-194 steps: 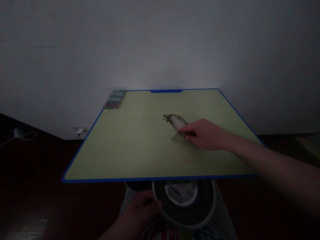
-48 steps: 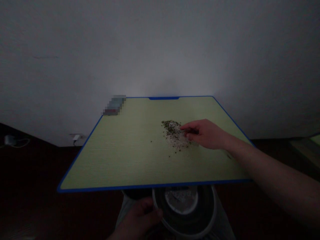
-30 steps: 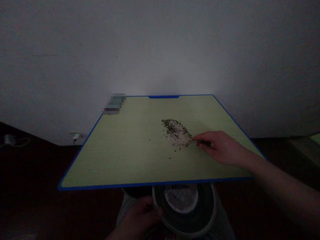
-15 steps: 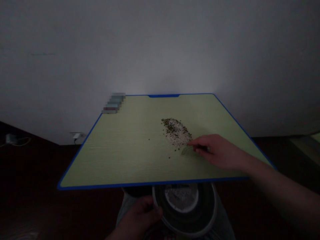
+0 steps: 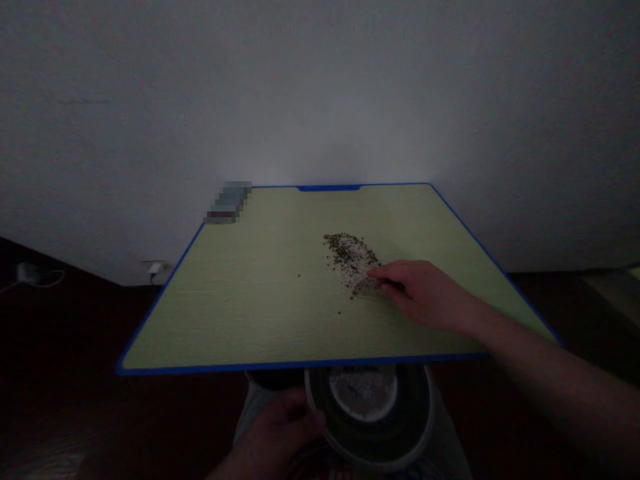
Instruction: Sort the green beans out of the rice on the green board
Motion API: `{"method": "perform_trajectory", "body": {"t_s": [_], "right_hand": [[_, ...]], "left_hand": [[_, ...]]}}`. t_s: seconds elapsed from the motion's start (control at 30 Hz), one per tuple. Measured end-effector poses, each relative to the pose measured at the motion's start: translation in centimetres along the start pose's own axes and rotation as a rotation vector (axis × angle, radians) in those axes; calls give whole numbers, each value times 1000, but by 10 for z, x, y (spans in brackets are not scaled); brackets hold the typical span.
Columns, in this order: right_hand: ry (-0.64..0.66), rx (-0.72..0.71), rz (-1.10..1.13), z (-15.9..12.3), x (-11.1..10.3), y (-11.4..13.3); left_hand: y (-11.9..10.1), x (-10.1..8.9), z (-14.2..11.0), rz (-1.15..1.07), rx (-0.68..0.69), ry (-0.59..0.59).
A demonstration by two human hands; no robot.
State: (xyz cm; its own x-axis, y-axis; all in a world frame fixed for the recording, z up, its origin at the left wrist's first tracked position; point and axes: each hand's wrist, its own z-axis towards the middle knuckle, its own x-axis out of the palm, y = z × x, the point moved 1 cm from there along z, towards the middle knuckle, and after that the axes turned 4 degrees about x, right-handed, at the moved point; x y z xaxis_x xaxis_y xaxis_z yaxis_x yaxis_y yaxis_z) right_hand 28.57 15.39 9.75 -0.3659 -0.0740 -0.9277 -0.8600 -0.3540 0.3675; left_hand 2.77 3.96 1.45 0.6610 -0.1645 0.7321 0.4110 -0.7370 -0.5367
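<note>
A spread of pale grains mixed with dark green beans lies on the light green table. At its near right edge is my right hand, its thumb and fingers pinched around a small, thin, see-through piece whose kind I cannot make out. That piece touches the grains. Below the table's front edge, my left hand grips the pale rim of a round bowl at its left side. Inside the bowl a whitish round patch shows at the bottom; the table hides the bowl's far part.
Blue edging runs round the table. A blurred-out flat object rests at the back left corner. The wall stands right behind. A plug sits in the wall at left. A few loose beans lie apart from the spread.
My right hand has moved a little left and away from me, bringing the see-through piece into the near edge of the grains. My left hand and the bowl stay put.
</note>
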Motion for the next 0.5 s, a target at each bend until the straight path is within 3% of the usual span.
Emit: {"method": "perform_trajectory", "body": {"t_s": [0.1,0.33,0.5], "right_hand": [[24,-27,7,2,-2,1],[128,-57,81,-14,-3,5],[82,-6,83,-10,-2,6]], "left_hand": [[1,-2,0,-1,5,-44],[-7,6,-1,85,1,-22],[-7,6,-3,53,-6,-14]]}}
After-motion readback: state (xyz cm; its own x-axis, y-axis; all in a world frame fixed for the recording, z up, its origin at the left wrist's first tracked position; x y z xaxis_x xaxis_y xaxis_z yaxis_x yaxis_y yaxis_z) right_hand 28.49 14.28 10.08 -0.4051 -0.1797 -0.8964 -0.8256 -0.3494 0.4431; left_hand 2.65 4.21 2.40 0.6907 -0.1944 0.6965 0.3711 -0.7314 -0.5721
